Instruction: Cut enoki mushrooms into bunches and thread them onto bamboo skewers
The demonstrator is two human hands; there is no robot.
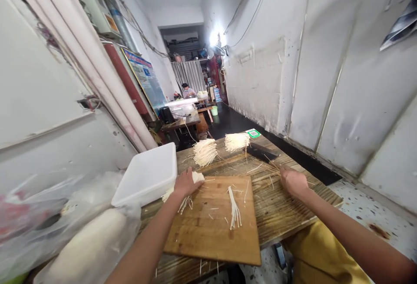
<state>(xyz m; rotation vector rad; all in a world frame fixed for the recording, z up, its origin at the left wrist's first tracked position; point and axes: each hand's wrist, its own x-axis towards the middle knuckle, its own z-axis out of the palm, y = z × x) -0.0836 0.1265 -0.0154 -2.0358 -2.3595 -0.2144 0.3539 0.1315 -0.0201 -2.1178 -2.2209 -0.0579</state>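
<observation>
My left hand (186,183) is closed over a bunch of enoki mushrooms (198,176) at the far left corner of the wooden cutting board (211,232). Thin stems stick out below the palm. Over the right side of the table, my right hand (295,183) is wrapped around the handle of a knife; the dark knife blade (263,153) points away to the left, low over loose stems. A small split bunch of enoki (233,208) lies on the board among stray stems. Beyond the board rest two larger enoki bundles, one on the left (205,152), one on the right (237,142).
A white plastic tub (146,173) stands left of the board, beside clear plastic bags (87,240) with pale contents. A green QR code card (253,133) lies at the table's (293,206) far edge. Farther back, a person (188,90) sits near another table (182,122).
</observation>
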